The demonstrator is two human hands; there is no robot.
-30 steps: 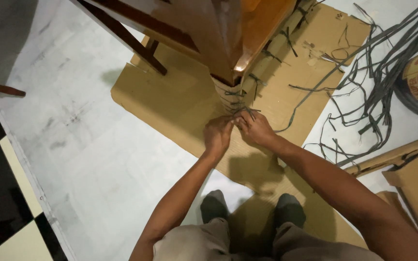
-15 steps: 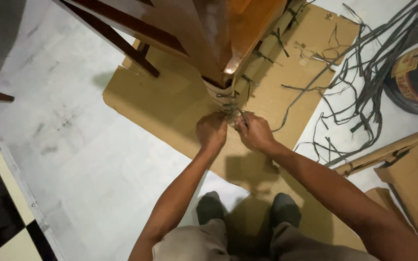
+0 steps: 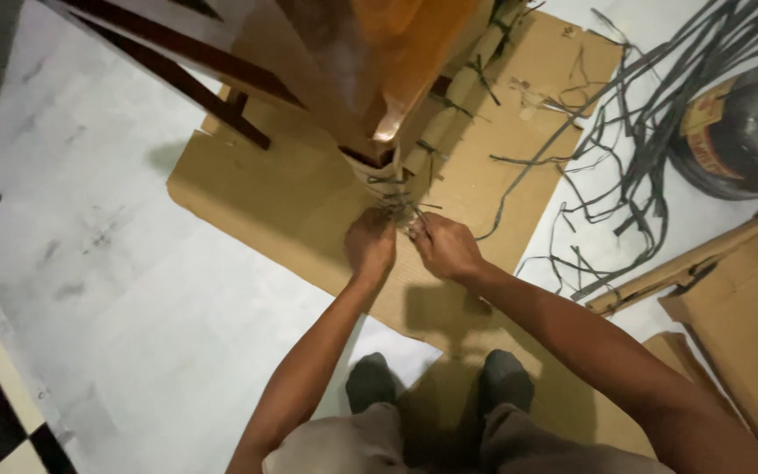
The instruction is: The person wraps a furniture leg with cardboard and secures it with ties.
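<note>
Both hands work at one knot: left hand (image 3: pixel 370 244) and right hand (image 3: pixel 446 248) are closed, pinching the dark strap ends (image 3: pixel 399 211) just ahead of them (equally near). The strap binds the cardboard-wrapped chair leg (image 3: pixel 377 175), which runs up and away. Since the earlier frames both hands have crept up and leftward in view.

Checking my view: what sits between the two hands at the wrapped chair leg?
In the head view, only the dark strap ends at the wrapped leg lie between left hand and right hand.

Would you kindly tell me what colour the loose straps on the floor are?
The loose straps are dark grey; the head view shows them.
</note>
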